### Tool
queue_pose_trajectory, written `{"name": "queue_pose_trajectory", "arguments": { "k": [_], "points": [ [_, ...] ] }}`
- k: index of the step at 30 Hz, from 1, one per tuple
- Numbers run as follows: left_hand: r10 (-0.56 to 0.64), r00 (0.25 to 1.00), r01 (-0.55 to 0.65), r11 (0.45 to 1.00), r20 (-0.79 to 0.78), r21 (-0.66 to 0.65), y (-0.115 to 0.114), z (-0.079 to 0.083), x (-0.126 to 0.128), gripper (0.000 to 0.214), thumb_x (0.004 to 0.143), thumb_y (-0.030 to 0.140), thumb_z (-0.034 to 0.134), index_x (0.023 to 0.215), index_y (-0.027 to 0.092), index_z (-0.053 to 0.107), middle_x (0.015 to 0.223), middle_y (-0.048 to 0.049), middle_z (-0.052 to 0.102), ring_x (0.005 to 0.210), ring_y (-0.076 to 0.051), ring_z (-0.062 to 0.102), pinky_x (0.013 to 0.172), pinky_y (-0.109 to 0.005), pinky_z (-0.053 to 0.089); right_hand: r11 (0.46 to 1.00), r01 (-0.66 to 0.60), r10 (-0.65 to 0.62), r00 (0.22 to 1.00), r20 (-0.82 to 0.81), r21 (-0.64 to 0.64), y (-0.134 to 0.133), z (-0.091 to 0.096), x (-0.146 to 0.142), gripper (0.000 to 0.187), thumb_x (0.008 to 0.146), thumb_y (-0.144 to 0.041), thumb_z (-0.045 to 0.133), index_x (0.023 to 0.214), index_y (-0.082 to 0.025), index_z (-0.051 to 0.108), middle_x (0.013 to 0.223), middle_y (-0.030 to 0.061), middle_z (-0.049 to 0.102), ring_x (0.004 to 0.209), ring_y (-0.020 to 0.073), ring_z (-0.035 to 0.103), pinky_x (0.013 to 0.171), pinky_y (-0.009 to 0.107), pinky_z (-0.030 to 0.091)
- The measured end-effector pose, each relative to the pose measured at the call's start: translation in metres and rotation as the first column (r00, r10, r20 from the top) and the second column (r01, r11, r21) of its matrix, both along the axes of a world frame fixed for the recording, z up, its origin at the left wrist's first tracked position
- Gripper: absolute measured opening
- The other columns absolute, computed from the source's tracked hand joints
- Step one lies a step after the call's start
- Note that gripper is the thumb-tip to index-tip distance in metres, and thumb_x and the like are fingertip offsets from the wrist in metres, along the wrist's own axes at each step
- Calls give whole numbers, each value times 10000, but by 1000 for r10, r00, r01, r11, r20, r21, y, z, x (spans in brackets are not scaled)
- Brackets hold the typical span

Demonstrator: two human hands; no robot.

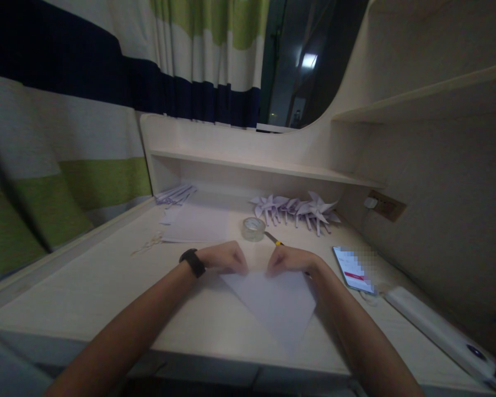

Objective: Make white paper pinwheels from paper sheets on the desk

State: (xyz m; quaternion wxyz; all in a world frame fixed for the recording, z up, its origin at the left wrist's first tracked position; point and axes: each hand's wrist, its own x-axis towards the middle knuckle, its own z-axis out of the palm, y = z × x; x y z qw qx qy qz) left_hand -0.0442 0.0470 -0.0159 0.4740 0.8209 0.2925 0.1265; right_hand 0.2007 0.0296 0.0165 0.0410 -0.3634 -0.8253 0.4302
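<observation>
A pale sheet of paper (pixel 278 306), folded into a triangle pointing toward me, lies on the light wooden desk (pixel 107 281). My left hand (pixel 225 257), with a black band on its wrist, is curled and presses its fingertips on the paper's upper left edge. My right hand (pixel 291 259) is curled the same way on the upper right edge. The two hands sit close together, a small gap between them.
A roll of clear tape (pixel 253 228) and a yellow-handled tool (pixel 274 239) lie just beyond the hands. Folded paper pinwheels (pixel 297 209) line the back. Flat sheets (pixel 196 223) and paper strips (pixel 176 194) sit back left. A phone (pixel 352 268) and white bar (pixel 434 325) lie right.
</observation>
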Motion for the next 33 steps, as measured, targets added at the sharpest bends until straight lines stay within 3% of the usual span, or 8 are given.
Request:
{"name": "queue_pose_trajectory", "arguments": {
  "k": [6, 10, 15, 19, 22, 27, 33],
  "points": [
    [24, 1000, -27, 977, -15, -211, 14, 2, -21, 196, 651, 320, 731, 731, 143, 750, 635, -54, 706, 555, -154, 631, 528, -231, 478, 995, 49, -50, 999, 0, -84, 7, 6, 23, 327, 653, -407, 709, 704, -85, 737, 532, -6, 590, 487, 83, 445, 469, 199, 323],
    [51, 994, -69, 978, -93, -199, 21, 10, -44, 180, 648, 313, 723, 711, 147, 749, 649, -61, 717, 564, -155, 641, 555, -234, 491, 990, 99, -98, 995, 10, -98, 11, 2, 27, 345, 634, -409, 720, 708, -73, 737, 494, -18, 547, 454, 69, 388, 440, 205, 268],
    [242, 970, -242, 969, -7, -41, 21, 19, -45, 282, 712, 398, 679, 783, 132, 744, 738, -69, 720, 622, -151, 626, 565, -223, 461, 988, 148, -150, 988, -27, -52, 11, -4, 17, 315, 631, -393, 709, 692, -86, 738, 512, -6, 574, 474, 86, 433, 468, 210, 305],
    [42, 999, -34, 974, -35, 224, 6, 19, -11, 337, 784, 429, 609, 776, 116, 733, 711, -39, 698, 621, -139, 586, 544, -201, 385, 984, 179, -179, 983, -36, -17, 7, -10, 3, 276, 636, -375, 698, 678, -105, 738, 572, 7, 630, 517, 109, 486, 493, 212, 347],
    [22, 997, 4, 935, -69, 356, -5, 12, 12, 250, 774, 326, 610, 762, 109, 735, 673, -31, 690, 592, -129, 568, 535, -195, 355, 990, 140, -139, 990, -38, 21, 6, -13, -4, 243, 651, -349, 686, 649, -111, 731, 567, 4, 630, 533, 113, 489, 517, 213, 366],
    [14, 997, 15, 923, -72, 386, -8, 0, 22, 172, 748, 197, 574, 734, 114, 724, 639, -26, 673, 559, -118, 547, 524, -195, 342, 999, 29, -27, 998, -54, 35, 6, -18, -8, 210, 686, -293, 643, 731, -110, 735, 609, -5, 625, 550, 101, 473, 531, 208, 364],
    [-23, 999, 40, 919, -46, 391, -7, 0, 21, 178, 778, 226, 572, 766, 124, 718, 678, -26, 679, 595, -119, 558, 565, -196, 361, 995, 101, -100, 991, -86, 9, 5, -22, -12, 225, 667, -306, 646, 671, -93, 718, 473, -43, 490, 449, 67, 351, 438, 198, 282]
  ]
}}
